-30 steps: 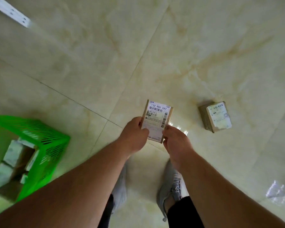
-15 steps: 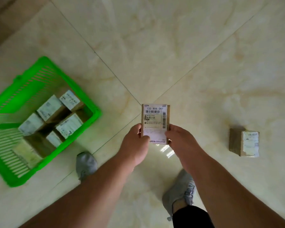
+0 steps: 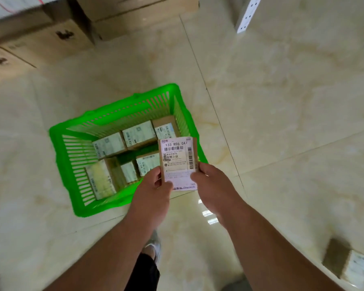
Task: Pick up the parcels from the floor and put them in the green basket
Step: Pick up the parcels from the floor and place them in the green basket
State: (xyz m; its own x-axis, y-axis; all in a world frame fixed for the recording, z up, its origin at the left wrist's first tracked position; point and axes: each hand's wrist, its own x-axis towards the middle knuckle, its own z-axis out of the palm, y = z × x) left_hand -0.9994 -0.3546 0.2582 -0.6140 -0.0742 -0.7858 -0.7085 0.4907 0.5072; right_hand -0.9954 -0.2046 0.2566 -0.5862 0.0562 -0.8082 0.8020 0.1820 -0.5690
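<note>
I hold a small cardboard parcel (image 3: 178, 160) with a white shipping label facing me. My left hand (image 3: 153, 192) grips its lower left edge and my right hand (image 3: 212, 185) its lower right edge. The parcel hangs over the near right corner of the green basket (image 3: 72, 160), which stands on the floor and holds several labelled parcels (image 3: 122, 148). Another parcel (image 3: 347, 265) lies on the floor at the lower right, well away from both hands.
Large cardboard boxes (image 3: 46, 40) are stacked along the far left. A white perforated metal upright (image 3: 247, 15) stands at the top right. Glossy beige floor tiles (image 3: 282, 101) lie all around the basket. My shoe (image 3: 156, 246) shows below my hands.
The view has swung left toward the basket. The held parcel, once over bare floor, now hangs over the basket's near right corner. The floor parcel has slid to the lower right.
</note>
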